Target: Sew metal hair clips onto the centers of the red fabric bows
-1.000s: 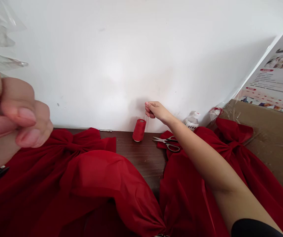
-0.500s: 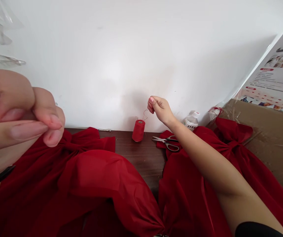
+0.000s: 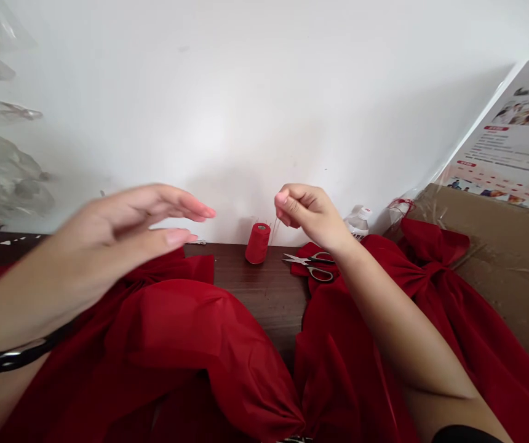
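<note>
My left hand [image 3: 139, 221] is in the air left of the thread spool, thumb and fingers apart, with nothing visible between them. A red thread spool [image 3: 258, 243] stands upright on the dark table [image 3: 246, 289] near the wall. Just right of and above it, my right hand [image 3: 302, 208] has thumb and forefinger pinched on a thin red thread [image 3: 275, 231] that hangs beside the spool. Open-bladed scissors [image 3: 313, 264] with dark handles lie below my right hand, partly over red fabric. A large gathered red cloth bow [image 3: 190, 326] fills the front, its lower end cut off by the frame.
Another red bow [image 3: 430, 271] lies at the right, against a cardboard box [image 3: 499, 246]. A white-capped bottle [image 3: 358, 223] stands behind my right forearm. Clear plastic bags [image 3: 6, 154] hang at the left. A printed sheet [image 3: 513, 135] leans over the box.
My left hand has moved right and away from the camera towards the spool, and its pinched fingers have opened. My right hand stays nearly in place, still pinching the thread.
</note>
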The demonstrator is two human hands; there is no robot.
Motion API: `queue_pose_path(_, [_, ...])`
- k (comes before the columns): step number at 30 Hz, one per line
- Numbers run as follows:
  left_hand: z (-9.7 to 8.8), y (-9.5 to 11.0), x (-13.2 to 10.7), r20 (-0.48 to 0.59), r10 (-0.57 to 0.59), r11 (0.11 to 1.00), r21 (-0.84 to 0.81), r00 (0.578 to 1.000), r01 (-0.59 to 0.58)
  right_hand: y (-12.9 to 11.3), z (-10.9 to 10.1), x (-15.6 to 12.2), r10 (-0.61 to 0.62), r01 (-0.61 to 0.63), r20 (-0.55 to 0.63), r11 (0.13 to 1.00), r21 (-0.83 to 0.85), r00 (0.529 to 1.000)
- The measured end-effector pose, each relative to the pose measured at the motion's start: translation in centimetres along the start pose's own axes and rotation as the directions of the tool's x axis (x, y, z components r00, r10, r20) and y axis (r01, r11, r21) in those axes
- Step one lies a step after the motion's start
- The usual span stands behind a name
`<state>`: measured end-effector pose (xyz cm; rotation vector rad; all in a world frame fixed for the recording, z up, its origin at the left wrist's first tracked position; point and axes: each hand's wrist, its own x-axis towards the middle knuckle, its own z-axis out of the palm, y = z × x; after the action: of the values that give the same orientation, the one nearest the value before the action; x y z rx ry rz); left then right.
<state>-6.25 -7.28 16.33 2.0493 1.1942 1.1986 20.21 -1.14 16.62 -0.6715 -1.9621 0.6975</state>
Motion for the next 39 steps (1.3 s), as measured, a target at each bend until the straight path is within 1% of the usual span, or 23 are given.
queue_pose_path(2, [1.7,-0.4,0.1,0.2,-0.021,0.996,-0.086,0.98,0.039,-1.2,1.4,-1.1,0.043,-0.039,0.025,0.992,-0.119,0.999])
queue_pose_path(3, [2.6,-0.7,0.0,0.3,-0.028,0.987,-0.145,0.953,0.075,-1.6,2.1,-1.6,0.068,-0.057,0.049,0.98,-0.189,0.996])
queue_pose_path(4, [3.5,-1.0,-0.1,0.372,-0.032,0.969,-0.217,0.928,0.121,-2.0,2.8,-2.1,0.075,-0.056,0.063,0.962,-0.267,0.995])
queue_pose_path(6, [5.0,-1.4,-0.4,0.493,-0.065,0.919,-0.31,0.868,0.244,-2.5,3.8,-2.9,0.082,-0.048,0.067,0.912,-0.407,0.994])
queue_pose_path(8, [5.9,-1.6,-0.6,0.574,-0.063,0.866,-0.376,0.817,0.331,-2.7,4.3,-3.4,0.091,-0.055,0.055,0.881,-0.469,0.994])
queue_pose_path(9, [6.1,-1.6,-0.7,0.601,-0.057,0.845,-0.396,0.797,0.358,-2.7,4.2,-3.7,0.105,-0.068,0.057,0.886,-0.459,0.993])
queue_pose_path(11, [5.9,-1.6,-0.5,0.625,-0.065,0.833,-0.395,0.778,0.387,-2.7,3.6,-4.0,0.139,-0.096,0.099,0.931,-0.353,0.985])
queue_pose_path(12, [5.6,-1.6,-0.3,0.62,-0.085,0.845,-0.37,0.78,0.386,-2.8,3.2,-4.2,0.149,-0.109,0.13,0.955,-0.274,0.98])
queue_pose_path(13, [5.2,-1.5,-0.1,0.597,-0.113,0.867,-0.332,0.794,0.373,-2.8,2.7,-4.3,0.153,-0.122,0.154,0.974,-0.193,0.976])
queue_pose_path(15, [4.0,-1.5,0.4,0.506,-0.15,0.915,-0.254,0.849,0.313,-3.0,1.5,-4.7,0.149,-0.142,0.173,0.988,-0.054,0.974])
queue_pose_path(17, [2.7,-1.6,1.0,0.4,-0.154,0.944,-0.21,0.903,0.254,-3.2,0.3,-5.0,0.155,-0.163,0.168,0.986,0.036,0.974])
queue_pose_path(19, [1.4,-2.1,1.7,0.311,-0.144,0.956,-0.203,0.939,0.214,-3.3,-1.0,-5.4,0.156,-0.176,0.172,0.979,0.107,0.973])
queue_pose_path(21, [0.0,-2.9,2.4,0.221,-0.136,0.961,-0.209,0.966,0.183,-3.2,-2.3,-5.9,0.111,-0.141,0.168,0.973,0.181,0.98])
queue_pose_path(23, [-1.3,-4.0,3.1,0.184,-0.167,0.954,-0.216,0.969,0.206,-3.0,-3.4,-6.2,0.007,-0.048,0.148,0.961,0.273,0.989])
queue_pose_path(25, [-2.4,-5.1,3.7,0.161,-0.198,0.951,-0.209,0.967,0.229,-2.7,-4.2,-6.5,-0.093,0.041,0.133,0.935,0.352,0.987])
queue_pose_path(29, [-3.4,-6.9,4.6,0.138,-0.244,0.934,-0.234,0.96,0.271,-2.8,-5.0,-6.8,-0.226,0.176,0.063,0.879,0.443,0.972])
queue_pose_path(32, [-3.4,-8.1,5.1,0.144,-0.255,0.926,-0.248,0.956,0.285,-3.5,-5.8,-7.2,-0.299,0.263,0.015,0.86,0.438,0.954])
queue_pose_path(34, [-3.3,-8.9,5.3,0.157,-0.269,0.921,-0.245,0.95,0.302,-3.7,-6.9,-7.5,-0.349,0.338,-0.036,0.871,0.356,0.936])
queue_pose_path(35, [-3.1,-9.2,5.4,0.164,-0.278,0.92,-0.238,0.946,0.311,-3.7,-7.7,-7.8,-0.376,0.389,-0.101,0.875,0.287,0.921])
queue_pose_path(36, [-3.0,-9.5,5.5,0.173,-0.286,0.92,-0.226,0.943,0.321,-3.7,-8.5,-8.0,-0.379,0.418,-0.206,0.887,0.198,0.902])
queue_pose_path(37, [-2.8,-9.6,5.5,0.182,-0.294,0.921,-0.207,0.938,0.329,-3.5,-9.3,-8.3,-0.395,0.446,-0.311,0.888,0.111,0.864])
queue_pose_path(38, [-2.6,-9.7,5.5,0.192,-0.303,0.924,-0.18,0.933,0.337,-3.3,-10.2,-8.5,-0.392,0.448,-0.423,0.894,0.036,0.817])
queue_pose_path(39, [-2.4,-9.6,5.5,0.204,-0.311,0.928,-0.144,0.928,0.343,-3.0,-11.0,-8.6,-0.387,0.441,-0.529,0.897,-0.026,0.756])
